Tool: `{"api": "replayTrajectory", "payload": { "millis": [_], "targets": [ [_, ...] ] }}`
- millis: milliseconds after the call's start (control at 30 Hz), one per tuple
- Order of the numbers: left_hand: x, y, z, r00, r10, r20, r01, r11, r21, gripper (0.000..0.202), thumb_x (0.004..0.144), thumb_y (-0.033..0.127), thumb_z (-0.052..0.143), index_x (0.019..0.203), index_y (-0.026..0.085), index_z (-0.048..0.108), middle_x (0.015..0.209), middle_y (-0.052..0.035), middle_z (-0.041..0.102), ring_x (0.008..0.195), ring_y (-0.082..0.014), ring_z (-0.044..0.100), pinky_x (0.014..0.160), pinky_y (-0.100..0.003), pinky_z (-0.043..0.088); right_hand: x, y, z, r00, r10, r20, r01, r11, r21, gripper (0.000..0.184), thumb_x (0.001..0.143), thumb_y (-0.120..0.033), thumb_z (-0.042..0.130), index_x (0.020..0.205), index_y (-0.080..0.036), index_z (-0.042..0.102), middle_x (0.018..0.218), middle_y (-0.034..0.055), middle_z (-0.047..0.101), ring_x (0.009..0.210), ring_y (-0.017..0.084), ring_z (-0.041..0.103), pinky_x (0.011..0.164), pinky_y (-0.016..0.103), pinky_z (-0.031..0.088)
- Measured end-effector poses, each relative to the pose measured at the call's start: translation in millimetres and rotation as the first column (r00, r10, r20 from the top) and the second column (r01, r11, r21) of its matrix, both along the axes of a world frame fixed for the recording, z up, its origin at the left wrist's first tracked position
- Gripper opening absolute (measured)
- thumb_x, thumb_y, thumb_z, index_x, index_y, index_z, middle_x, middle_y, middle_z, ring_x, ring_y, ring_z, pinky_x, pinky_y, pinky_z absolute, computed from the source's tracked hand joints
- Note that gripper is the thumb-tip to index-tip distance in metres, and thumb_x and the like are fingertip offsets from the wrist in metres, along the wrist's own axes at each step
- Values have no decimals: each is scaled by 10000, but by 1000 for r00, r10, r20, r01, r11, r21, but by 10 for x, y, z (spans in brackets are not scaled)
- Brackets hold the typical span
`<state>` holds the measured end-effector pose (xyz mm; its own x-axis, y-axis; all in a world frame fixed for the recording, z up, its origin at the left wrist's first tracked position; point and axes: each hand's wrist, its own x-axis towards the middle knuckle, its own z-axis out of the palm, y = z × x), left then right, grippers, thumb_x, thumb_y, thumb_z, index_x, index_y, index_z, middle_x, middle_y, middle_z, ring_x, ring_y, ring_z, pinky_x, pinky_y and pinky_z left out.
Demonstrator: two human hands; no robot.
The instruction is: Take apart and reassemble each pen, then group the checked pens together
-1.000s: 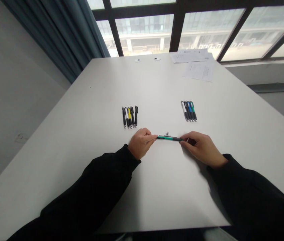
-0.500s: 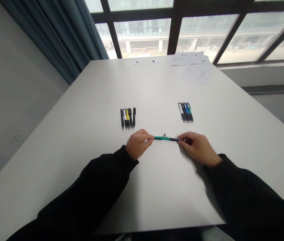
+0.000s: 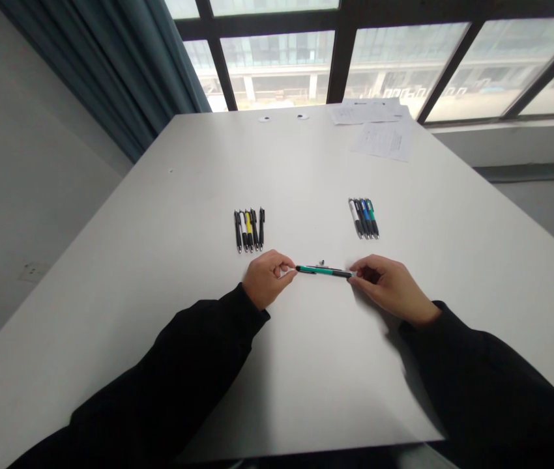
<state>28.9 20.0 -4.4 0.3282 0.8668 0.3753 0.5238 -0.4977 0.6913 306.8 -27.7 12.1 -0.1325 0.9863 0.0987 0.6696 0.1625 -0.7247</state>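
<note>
A green pen (image 3: 323, 271) with a dark grip lies nearly level between my two hands. The thumb and forefinger of my left hand (image 3: 268, 277) pinch its dark clicker end. My right hand (image 3: 385, 283) has thumb and forefinger at the opposite, grip end; its fingertips partly hide that end. Just beyond the pen, on the white table (image 3: 306, 365), sits a small dark and silvery piece (image 3: 322, 262), too small to make out well. A thin dark line runs along the pen's far side, and I cannot tell what it is.
Left of centre lies a row of several pens (image 3: 249, 230), black, white and yellow. A second row of pens (image 3: 364, 218), white, black, blue and green, is at right. Printed papers (image 3: 382, 140) and two small white objects (image 3: 303, 117) lie near the window-side edge.
My left hand has shifted slightly left, and more of the pen's dark clicker end shows. My right hand has moved slightly right and down with the grip end.
</note>
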Motion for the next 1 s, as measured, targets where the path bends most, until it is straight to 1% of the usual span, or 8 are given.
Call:
{"api": "replayTrajectory", "payload": {
  "millis": [167,367,600,800,1000],
  "targets": [
    [0,-5,10,1000,1,-21,-1,1000,-7,37,742,134,713,744,160,687,647,20,559,548,-84,475,551,-216,410,-4,-5,15,1000,-15,14,16,1000,-13,129,812,-284,667,891,-188,702,774,37,687,667,175,616,631,311,490],
    [-1,-8,16,1000,-9,-18,9,1000,-21,38,750,142,706,727,160,682,644,20,552,552,-84,480,551,-216,409,-13,-7,26,999,-24,27,25,1000,-8,111,820,-276,656,874,-192,704,764,29,687,667,172,612,640,305,484],
    [0,-9,10,1000,10,-16,-11,999,-30,41,746,147,708,775,161,683,648,25,556,531,-79,470,548,-219,419,-13,-2,31,998,-38,53,38,999,7,114,825,-284,638,855,-195,703,763,31,695,663,176,612,626,302,478],
    [-1,-3,10,1000,-8,-10,8,1000,-29,52,746,155,706,794,165,689,675,18,578,519,-75,453,536,-217,414,-11,0,24,997,-36,68,34,999,30,137,835,-300,621,852,-197,709,765,38,700,649,177,606,620,311,475],
    [-9,-2,6,1000,-11,-30,10,1000,-27,48,747,143,702,790,159,690,671,17,572,531,-78,463,548,-219,417,-9,-2,22,996,-52,68,51,998,23,123,838,-289,625,863,-197,703,781,37,704,680,181,622,661,322,486]
  ]
}}
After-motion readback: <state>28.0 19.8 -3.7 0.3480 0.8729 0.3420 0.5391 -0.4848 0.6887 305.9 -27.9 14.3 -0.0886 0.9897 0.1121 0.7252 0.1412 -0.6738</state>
